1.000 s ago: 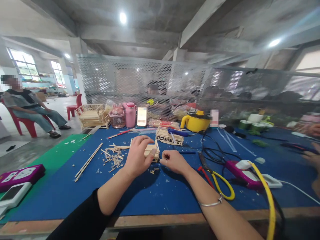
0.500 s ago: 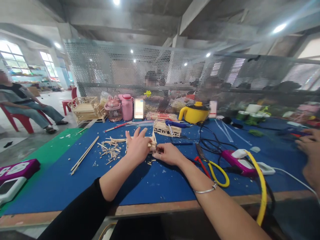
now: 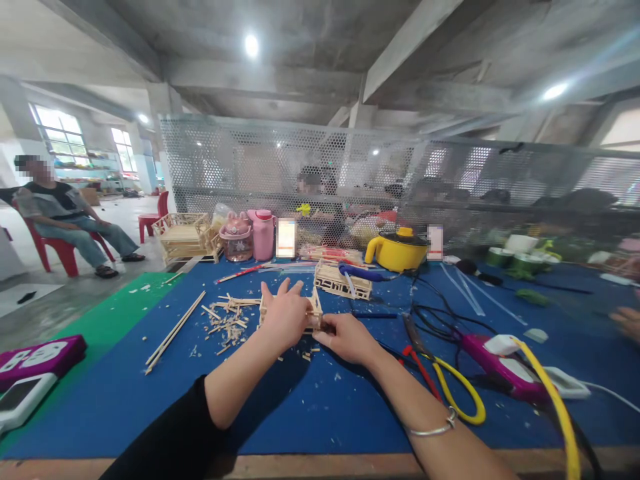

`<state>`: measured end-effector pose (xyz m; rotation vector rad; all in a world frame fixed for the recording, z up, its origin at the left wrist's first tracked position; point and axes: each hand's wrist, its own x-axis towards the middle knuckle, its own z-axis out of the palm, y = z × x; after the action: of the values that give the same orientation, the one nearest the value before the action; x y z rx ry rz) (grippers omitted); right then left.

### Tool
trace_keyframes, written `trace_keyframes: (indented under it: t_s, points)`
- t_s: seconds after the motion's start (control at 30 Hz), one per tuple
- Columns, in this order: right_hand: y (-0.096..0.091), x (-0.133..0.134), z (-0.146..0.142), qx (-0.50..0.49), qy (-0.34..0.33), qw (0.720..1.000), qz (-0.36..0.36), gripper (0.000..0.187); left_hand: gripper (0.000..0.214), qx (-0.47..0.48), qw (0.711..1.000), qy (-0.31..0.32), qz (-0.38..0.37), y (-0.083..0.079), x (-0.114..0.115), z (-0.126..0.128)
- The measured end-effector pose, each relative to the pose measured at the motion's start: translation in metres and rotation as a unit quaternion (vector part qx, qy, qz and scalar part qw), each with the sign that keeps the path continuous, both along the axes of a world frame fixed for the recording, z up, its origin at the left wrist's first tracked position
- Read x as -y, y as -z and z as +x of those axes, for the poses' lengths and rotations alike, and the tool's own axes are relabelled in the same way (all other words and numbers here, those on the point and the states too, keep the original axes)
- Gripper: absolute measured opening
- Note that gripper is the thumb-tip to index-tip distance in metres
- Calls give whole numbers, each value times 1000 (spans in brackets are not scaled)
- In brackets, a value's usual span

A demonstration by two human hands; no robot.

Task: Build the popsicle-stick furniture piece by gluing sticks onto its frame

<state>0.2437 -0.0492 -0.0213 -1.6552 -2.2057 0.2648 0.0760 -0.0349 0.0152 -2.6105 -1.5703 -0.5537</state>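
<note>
My left hand [image 3: 287, 320] lies over a small model built of thin wooden sticks [image 3: 316, 311], gripping it against the table with its upper fingers spread. My right hand [image 3: 350, 338] is closed in a pinch at the model's right end, close to the table; what sits between its fingertips is hidden. Just behind stands a second wooden stick model [image 3: 330, 280], with a blue glue gun [image 3: 367, 273] resting on it. Short cut stick pieces [image 3: 233, 323] lie heaped to the left of my left hand.
Two long sticks [image 3: 175, 333] lie at left. On the right are yellow-handled pliers [image 3: 463, 393], black cables and a purple power strip [image 3: 505, 370]. A yellow pot [image 3: 400, 253], pink bottle [image 3: 263, 237] and larger stick model [image 3: 185, 237] line the back. A co-worker's hand [image 3: 627, 322] shows far right.
The camera view has tilted up, so everything sits lower in the picture. Both hands keep their places on the model. The co-worker's hand at right has moved partly out of view.
</note>
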Motion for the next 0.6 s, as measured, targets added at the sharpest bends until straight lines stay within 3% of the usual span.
trace_keyframes:
  t_s: [0.23, 0.47, 0.6]
  points:
    - [5, -4, 2, -4, -11, 1000, 1, 21, 19, -55, 998, 29, 34, 1, 3, 2]
    - [4, -5, 2, -5, -18, 1000, -1, 22, 18, -69, 997, 40, 15, 3, -6, 4]
    - [3, -4, 1, -6, -23, 1000, 3, 21, 23, -86, 995, 44, -17, -4, -5, 4]
